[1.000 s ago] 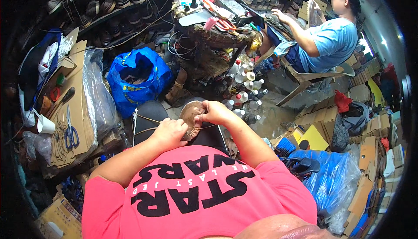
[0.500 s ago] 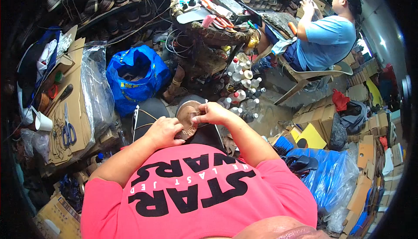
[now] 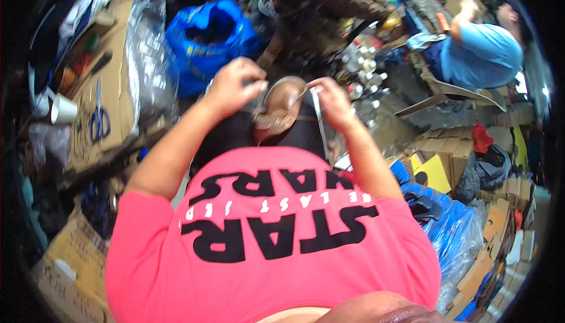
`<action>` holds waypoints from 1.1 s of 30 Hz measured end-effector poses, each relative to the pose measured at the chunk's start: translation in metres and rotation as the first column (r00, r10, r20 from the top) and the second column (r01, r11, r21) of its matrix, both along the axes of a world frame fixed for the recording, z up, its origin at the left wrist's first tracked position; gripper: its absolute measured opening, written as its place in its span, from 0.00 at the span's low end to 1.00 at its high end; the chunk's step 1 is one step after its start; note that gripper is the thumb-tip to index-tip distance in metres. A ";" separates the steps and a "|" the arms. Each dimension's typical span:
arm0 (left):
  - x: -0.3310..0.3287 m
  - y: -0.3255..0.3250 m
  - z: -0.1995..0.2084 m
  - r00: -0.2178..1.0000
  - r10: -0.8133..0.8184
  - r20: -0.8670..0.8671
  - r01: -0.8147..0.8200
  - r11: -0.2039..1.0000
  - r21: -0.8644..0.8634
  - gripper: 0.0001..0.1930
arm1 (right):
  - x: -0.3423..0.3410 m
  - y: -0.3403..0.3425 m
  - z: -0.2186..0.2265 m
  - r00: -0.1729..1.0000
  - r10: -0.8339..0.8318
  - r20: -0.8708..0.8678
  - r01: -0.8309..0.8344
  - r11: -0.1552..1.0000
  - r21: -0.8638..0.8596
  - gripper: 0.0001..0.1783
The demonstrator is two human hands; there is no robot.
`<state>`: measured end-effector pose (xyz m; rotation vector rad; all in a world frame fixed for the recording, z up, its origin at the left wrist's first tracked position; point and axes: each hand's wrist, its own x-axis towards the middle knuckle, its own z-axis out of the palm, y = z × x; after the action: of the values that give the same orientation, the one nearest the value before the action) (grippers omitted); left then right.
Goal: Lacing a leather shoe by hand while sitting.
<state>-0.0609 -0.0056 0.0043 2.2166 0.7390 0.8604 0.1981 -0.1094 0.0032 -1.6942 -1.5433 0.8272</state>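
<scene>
Left grip (image 3: 235, 85), right grip (image 3: 333, 103) parted; shoe (image 3: 281, 106) between

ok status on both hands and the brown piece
Left hand off left side of brown piece, right hand near its right edge; grips blurred. Piece on lap. Nothing visibly covering it.

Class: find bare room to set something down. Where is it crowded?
Bare: cardboard between the scissors and clear plastic sheet; floor between the bottles and cardboard boxes. Crowded: among the bottles; on the lap, where a brown shoe piece lies between left hand and right hand.
</scene>
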 end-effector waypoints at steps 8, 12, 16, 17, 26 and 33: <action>0.050 0.006 -0.030 0.934 -0.309 -0.177 0.265 0.936 -0.233 0.20 | -0.015 -0.035 0.023 0.989 0.078 0.128 -0.073 0.996 -0.042 0.07; 0.066 0.010 -0.032 0.875 -0.430 -0.223 0.348 0.879 -0.327 0.21 | -0.020 -0.036 0.024 0.969 0.108 0.223 -0.097 0.993 -0.061 0.08; 0.072 0.014 -0.027 0.856 -0.465 -0.228 0.376 0.861 -0.343 0.20 | -0.022 -0.034 0.027 0.931 0.136 0.339 -0.089 0.985 -0.151 0.08; 0.074 0.015 -0.031 0.870 -0.459 -0.182 0.387 0.863 -0.326 0.20 | -0.023 -0.033 0.028 0.934 0.133 0.332 -0.077 0.982 -0.175 0.08; 0.075 0.022 -0.027 0.759 -0.637 -0.137 0.435 0.652 -0.621 0.15 | -0.031 -0.025 0.042 0.925 0.155 0.347 -0.074 0.969 -0.235 0.09; 0.070 0.026 -0.026 0.691 -0.723 -0.006 0.464 0.451 -0.762 0.18 | -0.035 -0.032 0.029 0.927 0.123 0.354 -0.056 0.980 -0.193 0.09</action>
<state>0.0096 0.0204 -0.0222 1.6644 0.2596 -0.2036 0.1629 -0.1411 0.0320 -2.0092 -1.8523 0.7446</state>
